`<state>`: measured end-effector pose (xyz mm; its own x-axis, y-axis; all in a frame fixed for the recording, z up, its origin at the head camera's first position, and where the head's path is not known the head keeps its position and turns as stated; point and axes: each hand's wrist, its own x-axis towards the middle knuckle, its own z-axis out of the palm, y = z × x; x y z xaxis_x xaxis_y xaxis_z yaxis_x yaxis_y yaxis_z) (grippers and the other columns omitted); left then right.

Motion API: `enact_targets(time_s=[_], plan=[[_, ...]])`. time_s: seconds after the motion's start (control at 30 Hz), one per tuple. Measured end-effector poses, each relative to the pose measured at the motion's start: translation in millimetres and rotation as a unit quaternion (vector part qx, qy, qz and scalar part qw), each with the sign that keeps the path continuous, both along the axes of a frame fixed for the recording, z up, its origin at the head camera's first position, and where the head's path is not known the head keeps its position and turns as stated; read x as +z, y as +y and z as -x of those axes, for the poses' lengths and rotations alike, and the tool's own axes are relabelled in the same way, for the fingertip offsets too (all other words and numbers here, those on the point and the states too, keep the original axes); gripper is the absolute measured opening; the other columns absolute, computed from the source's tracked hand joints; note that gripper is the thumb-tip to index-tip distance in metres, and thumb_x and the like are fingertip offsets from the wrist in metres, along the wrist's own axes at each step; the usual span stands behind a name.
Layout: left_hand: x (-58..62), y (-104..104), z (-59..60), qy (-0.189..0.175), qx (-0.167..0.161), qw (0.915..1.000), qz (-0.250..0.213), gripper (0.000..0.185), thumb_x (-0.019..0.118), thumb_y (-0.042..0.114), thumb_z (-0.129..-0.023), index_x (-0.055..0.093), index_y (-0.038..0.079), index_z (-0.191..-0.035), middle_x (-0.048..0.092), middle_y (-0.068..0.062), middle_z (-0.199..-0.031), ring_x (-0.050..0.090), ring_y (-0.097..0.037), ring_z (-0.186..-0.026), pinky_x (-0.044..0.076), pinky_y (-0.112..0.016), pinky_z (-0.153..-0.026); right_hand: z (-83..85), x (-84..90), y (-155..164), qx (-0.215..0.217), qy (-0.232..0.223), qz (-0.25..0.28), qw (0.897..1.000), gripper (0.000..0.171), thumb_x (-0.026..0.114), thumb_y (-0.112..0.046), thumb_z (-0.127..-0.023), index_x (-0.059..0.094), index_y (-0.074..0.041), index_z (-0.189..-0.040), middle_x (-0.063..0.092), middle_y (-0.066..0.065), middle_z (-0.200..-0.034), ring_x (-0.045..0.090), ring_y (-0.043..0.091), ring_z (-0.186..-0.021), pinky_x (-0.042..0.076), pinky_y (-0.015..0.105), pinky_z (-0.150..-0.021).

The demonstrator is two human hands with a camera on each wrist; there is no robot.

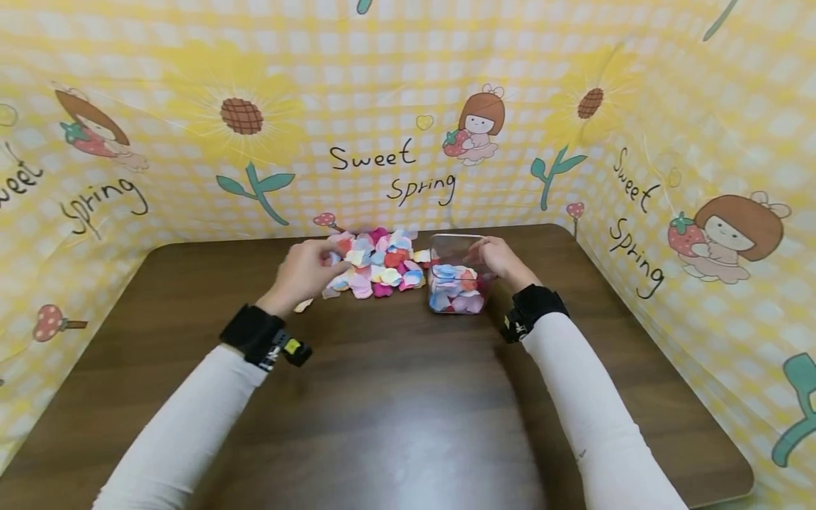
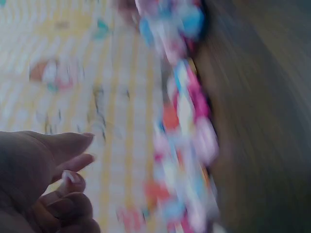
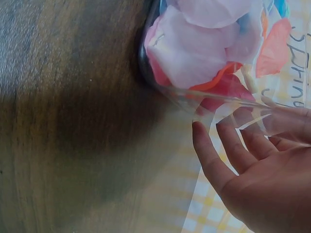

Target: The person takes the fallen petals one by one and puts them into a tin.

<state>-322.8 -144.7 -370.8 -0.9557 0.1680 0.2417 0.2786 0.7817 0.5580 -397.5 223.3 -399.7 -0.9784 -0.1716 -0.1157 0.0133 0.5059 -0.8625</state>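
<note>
A loose heap of colourful fabric-like petals (image 1: 376, 263) lies on the table's far side, in pink, white, blue, red and pale yellow. My left hand (image 1: 306, 273) hovers at the heap's left edge. In the left wrist view, that hand's thumb and index finger reach forward, with no petal visible between them. To the right of the heap stands a clear plastic box (image 1: 449, 249), its lower part filled with petals (image 3: 194, 48). My right hand (image 1: 500, 261) holds the box by its right wall, the thumb at the rim and the fingers (image 3: 233, 145) along the outside.
Everything stands on a dark brown wooden table (image 1: 357, 397) with rounded corners. One stray petal (image 1: 304, 305) lies near the left wrist. A yellow checked cloth (image 1: 382, 85) with printed flowers and figures rises behind the table and along its sides.
</note>
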Motion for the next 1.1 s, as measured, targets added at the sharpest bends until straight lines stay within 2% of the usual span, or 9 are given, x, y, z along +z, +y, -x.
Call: enact_targets(time_s=[0.2, 0.3, 0.4, 0.5, 0.63, 0.8, 0.93, 1.0, 1.1], plan=[[-30.0, -53.9, -4.2, -0.096, 0.016, 0.9925, 0.074, 0.04, 0.072, 0.033, -0.095, 0.071, 0.003, -0.121, 0.06, -0.007, -0.082, 0.054, -0.022, -0.07, 0.035, -0.033, -0.054, 1.4, -2.2, 14.7, -0.008, 0.001, 0.009, 1.0, 0.046, 0.034, 0.001, -0.087, 0.052, 0.013, -0.128, 0.062, 0.033, -0.13, 0.055, 0.044, -0.13, 0.041, 0.049, -0.099], [-50.0, -68.9, -1.8, -0.139, 0.012, 0.9863, 0.088, 0.035, 0.072, 0.032, -0.095, 0.068, 0.003, -0.114, 0.054, -0.006, -0.079, 0.051, -0.023, -0.07, 0.034, -0.033, -0.055, 1.8, -7.3, 13.9, -0.002, 0.002, 0.018, 1.0, 0.046, 0.035, 0.001, -0.087, 0.052, 0.015, -0.127, 0.061, 0.034, -0.129, 0.055, 0.045, -0.129, 0.041, 0.05, -0.101], [-63.9, -76.8, 1.5, -0.159, 0.006, 0.9841, 0.078, 0.027, 0.073, 0.029, -0.093, 0.065, 0.005, -0.102, 0.052, -0.005, -0.076, 0.05, -0.023, -0.07, 0.034, -0.033, -0.058, 2.2, -11.2, 10.3, 0.006, -0.001, 0.022, 1.0, 0.046, 0.035, 0.002, -0.087, 0.053, 0.015, -0.128, 0.062, 0.034, -0.128, 0.055, 0.045, -0.128, 0.042, 0.051, -0.102], [-68.4, -78.7, 2.8, -0.158, -0.001, 0.9857, 0.058, 0.023, 0.076, 0.023, -0.091, 0.065, 0.004, -0.094, 0.055, -0.006, -0.077, 0.051, -0.023, -0.072, 0.036, -0.034, -0.062, 2.0, -11.9, 7.6, 0.007, -0.004, 0.019, 1.0, 0.046, 0.035, 0.001, -0.087, 0.053, 0.014, -0.128, 0.062, 0.033, -0.128, 0.055, 0.044, -0.129, 0.041, 0.05, -0.102], [-63.7, -79.2, -1.1, -0.165, -0.012, 0.9852, 0.045, 0.021, 0.074, 0.02, -0.093, 0.069, 0.001, -0.093, 0.062, -0.008, -0.082, 0.053, -0.023, -0.075, 0.04, -0.033, -0.065, 2.0, -11.4, 5.4, 0.008, -0.006, 0.014, 1.0, 0.045, 0.033, 0.001, -0.089, 0.053, 0.013, -0.127, 0.062, 0.032, -0.129, 0.053, 0.043, -0.131, 0.04, 0.05, -0.102], [-47.8, -75.4, -2.6, -0.163, -0.028, 0.985, 0.048, 0.02, 0.07, 0.022, -0.098, 0.075, 0.003, -0.098, 0.066, -0.008, -0.087, 0.055, -0.023, -0.076, 0.043, -0.033, -0.062, -1.2, -13.1, 8.3, 0.011, -0.006, 0.015, 1.0, 0.043, 0.033, 0.0, -0.092, 0.055, 0.012, -0.127, 0.063, 0.031, -0.13, 0.051, 0.042, -0.133, 0.041, 0.047, -0.097], [-27.3, -53.8, -1.9, -0.11, -0.046, 0.9918, 0.045, 0.018, 0.07, 0.021, -0.098, 0.078, 0.005, -0.099, 0.071, -0.006, -0.089, 0.057, -0.022, -0.077, 0.043, -0.034, -0.062, -5.5, -8.2, 13.3, 0.013, 0.002, 0.008, 1.0, 0.043, 0.033, -0.001, -0.091, 0.055, 0.01, -0.127, 0.064, 0.028, -0.131, 0.052, 0.042, -0.133, 0.04, 0.037, -0.08], [-14.1, -35.9, -5.4, -0.076, -0.051, 0.9953, 0.031, 0.017, 0.07, 0.021, -0.098, 0.079, 0.007, -0.101, 0.074, -0.006, -0.092, 0.059, -0.021, -0.078, 0.045, -0.034, -0.064, -5.8, -5.1, 10.9, 0.017, 0.005, 0.006, 1.0, 0.043, 0.033, -0.002, -0.092, 0.056, 0.01, -0.126, 0.064, 0.028, -0.13, 0.052, 0.042, -0.132, 0.039, 0.037, -0.079], [5.9, 0.1, -10.9, -0.024, -0.067, 0.9974, -0.01, 0.017, 0.072, 0.021, -0.097, 0.081, 0.008, -0.102, 0.076, -0.006, -0.093, 0.059, -0.02, -0.069, 0.044, -0.033, -0.061, -4.4, -2.7, 2.5, 0.019, 0.01, 0.012, 1.0, 0.042, 0.035, -0.001, -0.089, 0.057, 0.009, -0.123, 0.065, 0.028, -0.128, 0.055, 0.042, -0.128, 0.04, 0.039, -0.083]])
